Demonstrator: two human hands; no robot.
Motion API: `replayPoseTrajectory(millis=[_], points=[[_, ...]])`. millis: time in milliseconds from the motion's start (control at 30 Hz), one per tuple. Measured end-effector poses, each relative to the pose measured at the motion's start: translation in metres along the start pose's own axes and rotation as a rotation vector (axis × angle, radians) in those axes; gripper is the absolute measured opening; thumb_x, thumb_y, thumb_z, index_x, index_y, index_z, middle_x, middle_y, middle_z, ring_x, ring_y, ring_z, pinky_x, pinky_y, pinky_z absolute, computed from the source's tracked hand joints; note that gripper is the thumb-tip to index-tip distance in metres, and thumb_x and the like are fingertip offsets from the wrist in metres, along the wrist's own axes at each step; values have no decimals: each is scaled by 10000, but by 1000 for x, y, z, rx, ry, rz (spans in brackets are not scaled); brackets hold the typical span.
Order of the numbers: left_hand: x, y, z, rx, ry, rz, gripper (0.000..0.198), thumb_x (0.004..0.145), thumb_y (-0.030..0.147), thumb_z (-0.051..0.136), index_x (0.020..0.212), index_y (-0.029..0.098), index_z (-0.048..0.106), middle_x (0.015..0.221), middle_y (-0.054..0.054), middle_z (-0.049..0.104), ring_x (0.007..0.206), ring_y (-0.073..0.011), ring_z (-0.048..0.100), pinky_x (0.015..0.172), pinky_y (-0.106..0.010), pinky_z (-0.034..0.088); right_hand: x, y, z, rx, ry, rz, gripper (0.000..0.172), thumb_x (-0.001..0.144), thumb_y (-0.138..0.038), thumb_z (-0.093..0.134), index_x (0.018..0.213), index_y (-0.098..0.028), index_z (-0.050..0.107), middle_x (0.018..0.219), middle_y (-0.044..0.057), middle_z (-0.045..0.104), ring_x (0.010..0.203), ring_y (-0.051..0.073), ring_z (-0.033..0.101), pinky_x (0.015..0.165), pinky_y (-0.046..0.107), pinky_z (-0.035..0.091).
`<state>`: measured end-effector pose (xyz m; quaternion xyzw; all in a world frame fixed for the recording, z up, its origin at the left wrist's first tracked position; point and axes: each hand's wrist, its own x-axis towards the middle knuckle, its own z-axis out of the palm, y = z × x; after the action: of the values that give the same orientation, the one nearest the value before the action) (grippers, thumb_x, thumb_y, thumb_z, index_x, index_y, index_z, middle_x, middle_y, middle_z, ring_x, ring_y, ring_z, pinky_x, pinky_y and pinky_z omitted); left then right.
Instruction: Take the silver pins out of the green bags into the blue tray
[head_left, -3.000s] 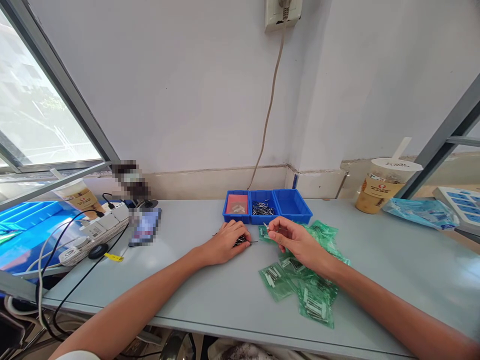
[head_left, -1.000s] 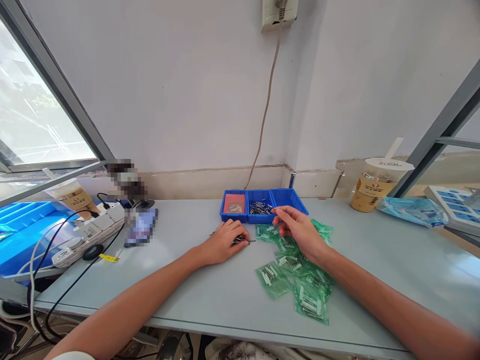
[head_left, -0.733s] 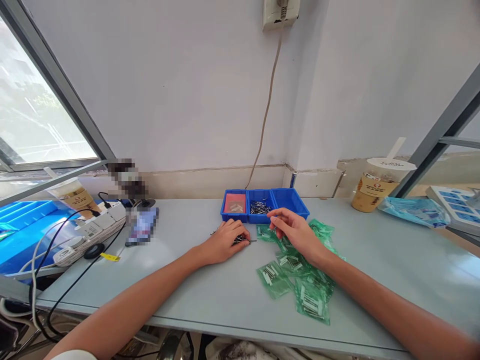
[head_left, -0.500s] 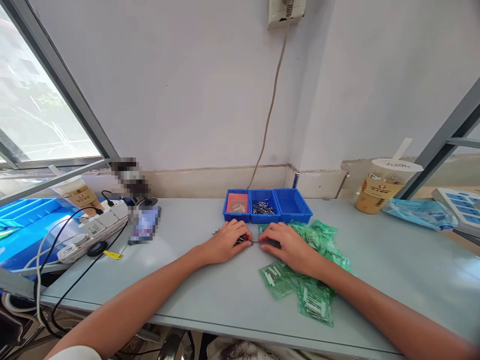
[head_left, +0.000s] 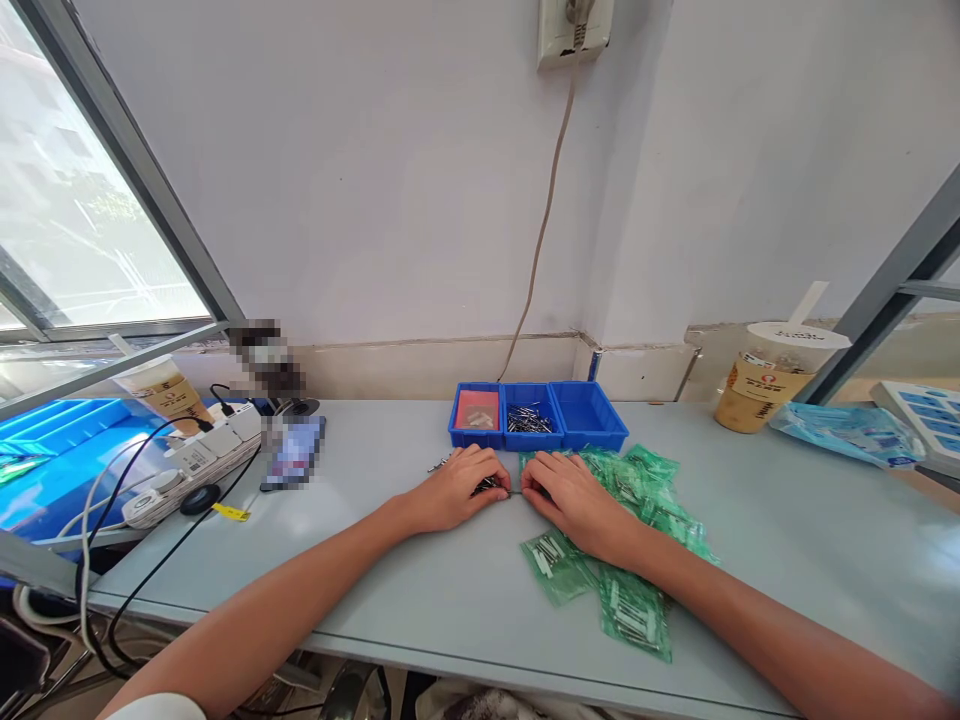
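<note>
My left hand (head_left: 459,490) rests on the table with its fingers curled over several dark metal screws (head_left: 487,485); more screw tips poke out behind it. Facing it, my right hand (head_left: 574,500) has thumb and fingers brought together. A thin dark screw (head_left: 515,491) spans the small gap between the two hands' fingertips. Under and beside my right hand and forearm lie green plastic bags (head_left: 636,610) with screws inside. Just beyond the hands, a blue bin (head_left: 531,441) holds loose screws. How many screws my left hand covers is hidden.
A blue bin (head_left: 476,438) with a red sheet and small pale pieces stands beside another blue bin (head_left: 589,415). Drink cups (head_left: 772,375) stand at both sides. At left are a phone (head_left: 295,455), a power strip (head_left: 195,465) and cables. A blue packet (head_left: 844,432) lies right.
The whole view has shifted slightly. My right hand's fingers are a little more closed, and both hands stay at nearly the same place.
</note>
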<state>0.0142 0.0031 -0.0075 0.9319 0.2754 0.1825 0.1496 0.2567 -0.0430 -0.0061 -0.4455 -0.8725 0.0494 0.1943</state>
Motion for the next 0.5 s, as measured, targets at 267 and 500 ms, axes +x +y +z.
replayPoseTrajectory(millis=[267,500], points=[[0,1,0,-11,-9,-7,204,1086,392,511,1079,242,649,1073,-40,665,1030,-217,550,947,-371,407,0,0,2,-22,-2,-38,179,1070,-181,446,956,-225,577,983,46,652,904,234,582,812,373,370],[1,-1,2,-3,-5,0,188,1088,378,508,1116,248,641,1099,-43,668,1043,-221,554,947,-377,416,0,0,2,15,3,6,183,1063,-181,406,918,-229,507,929,54,637,857,239,555,800,382,381]])
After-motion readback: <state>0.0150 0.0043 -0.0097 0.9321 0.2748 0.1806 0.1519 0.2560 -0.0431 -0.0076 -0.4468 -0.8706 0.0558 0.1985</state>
